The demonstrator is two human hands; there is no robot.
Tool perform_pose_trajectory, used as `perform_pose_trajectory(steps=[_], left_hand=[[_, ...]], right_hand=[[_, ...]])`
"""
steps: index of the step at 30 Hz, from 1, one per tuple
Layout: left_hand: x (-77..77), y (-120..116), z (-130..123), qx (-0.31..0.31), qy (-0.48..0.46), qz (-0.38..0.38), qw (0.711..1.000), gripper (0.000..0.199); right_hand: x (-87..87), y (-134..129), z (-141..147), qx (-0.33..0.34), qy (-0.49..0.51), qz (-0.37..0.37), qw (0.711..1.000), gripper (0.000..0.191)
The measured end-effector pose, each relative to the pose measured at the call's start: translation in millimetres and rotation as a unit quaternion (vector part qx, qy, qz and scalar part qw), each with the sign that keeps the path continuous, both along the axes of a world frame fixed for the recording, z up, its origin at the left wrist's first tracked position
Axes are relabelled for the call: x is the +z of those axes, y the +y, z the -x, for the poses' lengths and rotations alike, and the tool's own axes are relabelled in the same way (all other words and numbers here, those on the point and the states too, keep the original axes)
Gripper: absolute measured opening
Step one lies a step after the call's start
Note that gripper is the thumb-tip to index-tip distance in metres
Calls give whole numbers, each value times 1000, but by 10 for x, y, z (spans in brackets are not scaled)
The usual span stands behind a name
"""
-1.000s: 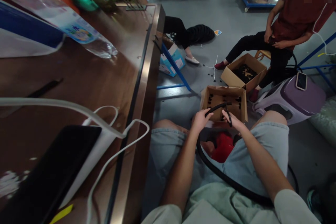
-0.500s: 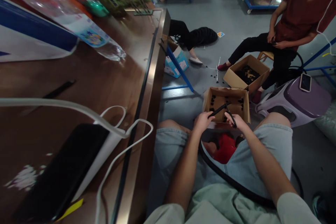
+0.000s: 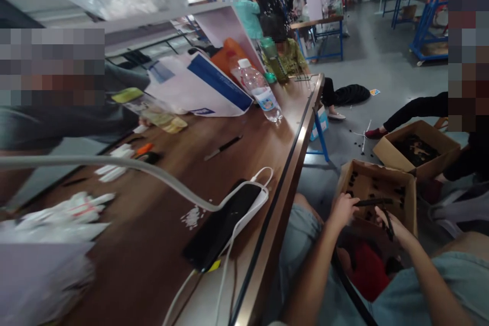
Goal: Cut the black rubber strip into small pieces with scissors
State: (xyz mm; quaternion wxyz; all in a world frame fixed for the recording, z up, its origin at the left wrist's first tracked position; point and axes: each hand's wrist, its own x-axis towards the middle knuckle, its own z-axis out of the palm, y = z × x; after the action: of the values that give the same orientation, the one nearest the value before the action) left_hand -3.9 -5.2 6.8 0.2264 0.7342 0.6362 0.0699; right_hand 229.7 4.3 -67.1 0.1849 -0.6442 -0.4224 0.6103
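Black tube (image 3: 373, 202) sticks out of the left hand near four o'clock, above a cardboard box. From the left, crumpled white plastic (image 3: 64, 214) lies towards eight o'clock on the brown table (image 3: 148, 270). At half past ten stands a white-and-blue bag (image 3: 202, 86); a black phone (image 3: 225, 226) rests at half past six, with white cable beside it. One clear bottle (image 3: 263, 94) leans at one o'clock. Near four o'clock, the left hand (image 3: 342, 211) pinches the tube between bent fingers. Just to its right, over the cardboard box (image 3: 410, 198), the right hand (image 3: 397, 229) is curled around a small dark tool (image 3: 388, 225), too blurred to identify. Another box (image 3: 395, 152), holding dark pieces, sits at three o'clock, beyond the nearer one.
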Motion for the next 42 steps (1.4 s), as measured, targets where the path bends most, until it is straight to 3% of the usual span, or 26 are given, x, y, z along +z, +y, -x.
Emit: perform_pose_trajectory(steps=[7, 13, 17, 19, 22, 25, 28, 32, 35, 38, 40, 42], left_hand=[[82, 5, 21, 12, 7, 11, 1000, 34], [90, 18, 22, -29, -15, 21, 999, 36], [100, 24, 52, 6, -8, 32, 999, 36], [99, 20, 70, 30, -12, 36, 999, 37], [75, 10, 85, 67, -40, 34, 996, 39], [27, 0, 73, 72, -104, 37, 991, 38], [-15, -11, 24, 21, -170, 56, 984, 35], [16, -27, -49, -37, -209, 66, 975, 34], [112, -30, -83, -55, -208, 62, 975, 35], [328, -39, -143, -50, -161, 28, 985, 36], [602, -81, -212, -23, -122, -21, 992, 34], [977, -190, -293, -8, -123, -83, 989, 32]], right_hand=[[13, 3, -61, 33, -17, 6, 999, 63], [47, 5, -38, 6, 34, 1, 999, 65], [-5, 3, -119, 59, -53, -48, 996, 69], [-41, -1, -138, 62, -45, -56, 995, 68], [-80, 11, -89, 21, 0, -54, 998, 62], [-85, 56, 19, -69, 51, -37, 996, 57], [-34, 102, 109, -156, 133, -16, 979, 53], [125, 112, 152, -161, 188, -103, 963, 50], [259, 116, 165, -188, 213, -124, 951, 48], [366, 142, 170, -219, 225, -128, 941, 46], [429, 159, 165, -224, 221, -140, 939, 42], [492, 170, 158, -226, 210, -157, 938, 37]])
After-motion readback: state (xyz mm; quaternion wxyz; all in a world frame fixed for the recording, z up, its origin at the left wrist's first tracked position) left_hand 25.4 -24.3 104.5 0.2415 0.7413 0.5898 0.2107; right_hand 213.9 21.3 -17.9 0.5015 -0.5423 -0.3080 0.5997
